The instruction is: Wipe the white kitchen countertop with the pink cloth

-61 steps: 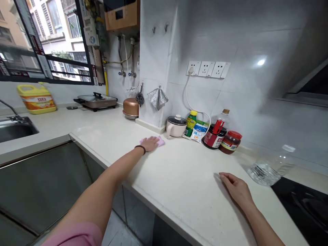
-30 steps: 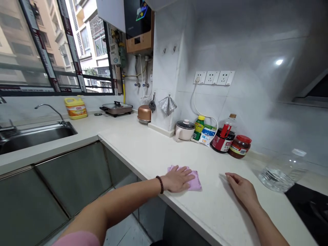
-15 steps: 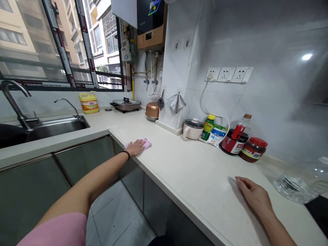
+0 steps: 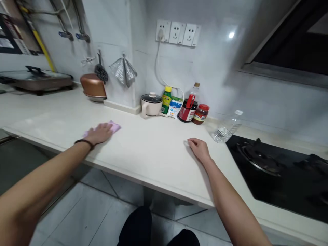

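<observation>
My left hand [image 4: 100,132] is palm down on a pink cloth [image 4: 115,126], pressing it against the white countertop [image 4: 143,150]. Cloth edges show on both sides of the fingers; the part under the palm is hidden. A dark band circles that wrist. Farther right, my right hand [image 4: 200,149] hovers at or just over the countertop with its fingers curled together, and I see nothing in them. The clear plastic bottle [image 4: 227,128] is the thing nearest to it.
A black gas stove [image 4: 276,174] is set in at the right, under a range hood [image 4: 289,44]. Along the wall stand a cream pot [image 4: 151,105], a green bottle [image 4: 166,100], a white packet [image 4: 175,108] and jars [image 4: 200,114]. An electric pan [image 4: 38,80] sits far left.
The view has swung right, bringing the stove in and taking the sink out. My left hand and the cloth have moved away from the counter's front edge. My right hand stays curled.
</observation>
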{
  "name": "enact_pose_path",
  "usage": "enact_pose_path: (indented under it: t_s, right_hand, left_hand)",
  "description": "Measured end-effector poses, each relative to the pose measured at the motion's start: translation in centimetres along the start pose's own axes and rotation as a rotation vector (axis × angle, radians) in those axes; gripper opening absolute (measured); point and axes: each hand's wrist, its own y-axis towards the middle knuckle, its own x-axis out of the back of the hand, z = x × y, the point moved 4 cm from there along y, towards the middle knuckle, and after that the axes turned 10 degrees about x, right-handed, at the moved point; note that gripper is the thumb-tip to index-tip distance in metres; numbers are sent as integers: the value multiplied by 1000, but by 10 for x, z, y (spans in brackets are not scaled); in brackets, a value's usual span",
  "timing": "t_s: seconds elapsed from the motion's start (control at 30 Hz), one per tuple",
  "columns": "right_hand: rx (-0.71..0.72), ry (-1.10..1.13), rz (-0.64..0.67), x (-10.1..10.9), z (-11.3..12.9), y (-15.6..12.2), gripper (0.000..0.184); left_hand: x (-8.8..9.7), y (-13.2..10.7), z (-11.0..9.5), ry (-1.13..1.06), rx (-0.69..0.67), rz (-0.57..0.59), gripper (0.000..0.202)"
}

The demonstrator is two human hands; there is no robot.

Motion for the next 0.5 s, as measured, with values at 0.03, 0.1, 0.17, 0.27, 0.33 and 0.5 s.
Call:
enact_pose_path:
  t_s: [0.03, 0.1, 0.17, 0.27, 0.33, 0.5]
  right_hand:
    - [-9, 6, -6, -1, -8, -1, 37]
    - [-23, 2, -7, 0, -21, -3, 38]
    - [-28, 10, 4, 0, -28, -3, 38]
    - [-38, 26, -1, 1, -32, -2, 40]
    - [-46, 22, 4, 1, -32, -2, 41]
    - [-65, 10, 8, 3, -33, -5, 42]
  left_hand:
    - [-4, 2, -16, -7, -47, 12, 56]
    - [-5, -2, -47, -16, -100, 23, 57]
    - [3, -14, -78, -60, -172, -14, 61]
    - [27, -58, -117, -182, -257, -147, 64]
    - [36, -110, -137, -294, -452, -146, 58]
    - [14, -252, -126, -417, -899, 140, 48]
